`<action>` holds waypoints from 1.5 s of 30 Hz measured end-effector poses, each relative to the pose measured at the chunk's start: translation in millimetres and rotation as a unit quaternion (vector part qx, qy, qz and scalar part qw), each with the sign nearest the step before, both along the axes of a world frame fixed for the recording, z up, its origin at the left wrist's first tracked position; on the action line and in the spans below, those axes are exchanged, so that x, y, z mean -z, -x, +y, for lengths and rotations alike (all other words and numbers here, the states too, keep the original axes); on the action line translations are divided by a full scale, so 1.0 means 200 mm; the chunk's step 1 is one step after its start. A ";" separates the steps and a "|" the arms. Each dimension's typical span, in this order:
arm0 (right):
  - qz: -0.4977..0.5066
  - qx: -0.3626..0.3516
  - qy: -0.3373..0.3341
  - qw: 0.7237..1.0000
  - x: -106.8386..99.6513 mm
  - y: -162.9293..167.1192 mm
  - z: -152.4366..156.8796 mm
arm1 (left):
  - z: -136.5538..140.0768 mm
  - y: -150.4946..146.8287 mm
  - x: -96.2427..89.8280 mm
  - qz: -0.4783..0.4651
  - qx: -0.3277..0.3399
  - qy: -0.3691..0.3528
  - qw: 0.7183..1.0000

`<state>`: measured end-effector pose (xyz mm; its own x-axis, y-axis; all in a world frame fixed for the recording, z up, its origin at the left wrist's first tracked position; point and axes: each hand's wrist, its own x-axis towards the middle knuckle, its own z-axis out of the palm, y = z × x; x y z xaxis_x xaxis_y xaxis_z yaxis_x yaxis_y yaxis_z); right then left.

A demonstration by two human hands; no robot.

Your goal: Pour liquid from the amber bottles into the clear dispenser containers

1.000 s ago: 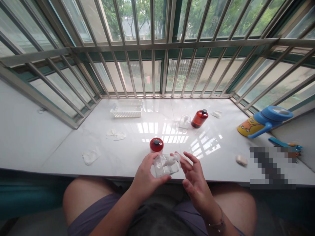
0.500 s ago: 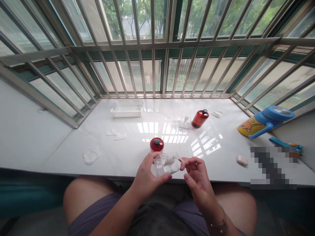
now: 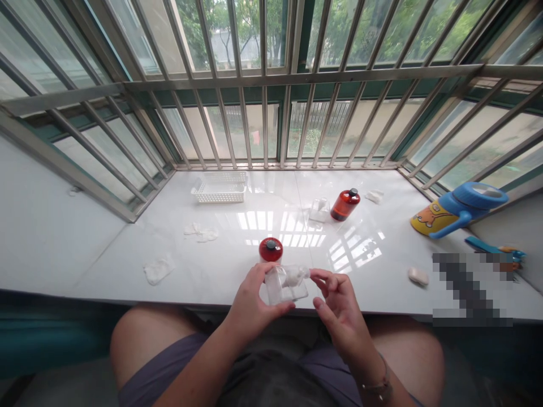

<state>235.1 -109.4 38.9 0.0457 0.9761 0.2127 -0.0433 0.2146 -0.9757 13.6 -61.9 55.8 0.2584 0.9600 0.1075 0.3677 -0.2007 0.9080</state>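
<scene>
Left fingers [image 3: 257, 273] grip; right fingers [image 3: 339, 281] bend, parted.

On the glossy white ledge [image 3: 237, 226] are set a perforated basket [image 3: 219, 198], two red bottles [image 3: 345, 206], a clear container [image 3: 318, 210], three crumpled white scraps [image 3: 158, 272], a small pale object [image 3: 418, 276] and a blue-and-yellow flask [image 3: 436, 216].

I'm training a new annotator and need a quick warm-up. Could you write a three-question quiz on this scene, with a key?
1. Which hand holds a clear container?
2. How many red bottles are in view?
3. True or false: in the picture, the white basket sits to the right of both red bottles.

Key:
1. The left hand.
2. Two.
3. False; the white basket sits to the left of both.
</scene>
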 end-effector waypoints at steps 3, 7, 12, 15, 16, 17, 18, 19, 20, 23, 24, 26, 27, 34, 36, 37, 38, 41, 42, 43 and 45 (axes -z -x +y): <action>0.029 -0.045 0.029 0.998 -0.01 0.02 0.00 | -0.01 -0.01 0.01 0.008 0.014 -0.004 1.000; -0.003 0.005 0.014 1.000 0.03 0.00 0.01 | 0.00 -0.02 0.00 0.014 0.048 -0.003 0.999; -0.062 0.015 -0.006 0.998 0.06 -0.03 0.01 | -0.01 -0.01 0.00 0.019 0.096 0.025 0.995; -0.054 0.035 0.006 0.998 0.05 -0.01 0.01 | -0.03 -0.05 0.03 0.036 0.039 -0.028 0.998; -0.052 0.043 0.007 0.998 0.05 0.00 0.02 | -0.04 -0.07 0.05 0.043 0.017 -0.054 0.997; -0.053 0.050 0.007 0.997 0.05 0.01 0.02 | -0.05 -0.08 0.06 0.050 -0.001 -0.080 0.996; -0.054 0.057 0.007 0.997 0.05 0.01 0.02 | -0.06 -0.10 0.07 0.057 -0.015 -0.106 0.993; -0.057 0.064 0.005 0.996 0.05 0.02 0.03 | -0.07 -0.11 0.08 0.065 -0.025 -0.129 0.989; -0.061 0.070 0.003 0.996 0.05 0.02 0.03 | -0.07 -0.13 0.09 0.073 -0.032 -0.150 0.985; -0.080 0.083 -0.010 0.993 0.03 0.02 0.04 | -0.08 -0.15 0.11 0.092 -0.049 -0.197 0.975; -0.088 0.087 -0.015 0.992 0.03 0.03 0.04 | -0.08 -0.16 0.12 0.096 -0.054 -0.207 0.972; -0.110 0.093 -0.026 0.989 0.02 0.02 0.04 | -0.07 -0.16 0.12 0.106 -0.057 -0.224 0.967; -0.123 0.097 -0.032 0.987 0.02 0.02 0.04 | -0.06 -0.16 0.12 0.112 -0.050 -0.227 0.966; -0.288 0.211 -0.072 0.931 0.08 -0.15 0.21 | 0.02 -0.03 0.05 0.096 0.001 -0.232 0.968; -0.349 0.245 -0.077 0.901 0.10 -0.25 0.33 | 0.03 0.01 0.04 0.084 -0.035 -0.238 0.967; -0.374 0.251 -0.077 0.890 0.12 -0.29 0.39 | 0.04 0.02 0.03 0.082 -0.053 -0.238 0.966; -0.383 0.251 -0.073 0.886 0.13 -0.33 0.45 | 0.05 0.04 0.03 0.080 -0.069 -0.235 0.966; -0.389 0.245 -0.067 0.885 0.17 -0.41 0.63 | 0.08 0.06 0.04 0.075 -0.108 -0.206 0.970; -0.389 0.243 -0.066 0.886 0.19 -0.43 0.69 | 0.08 0.07 0.05 0.074 -0.117 -0.192 0.971; -0.388 0.239 -0.066 0.888 0.20 -0.44 0.74 | 0.09 0.07 0.06 0.074 -0.126 -0.178 0.973; -0.386 0.228 -0.068 0.891 0.21 -0.45 0.82 | 0.12 0.08 0.09 0.068 -0.140 -0.151 0.976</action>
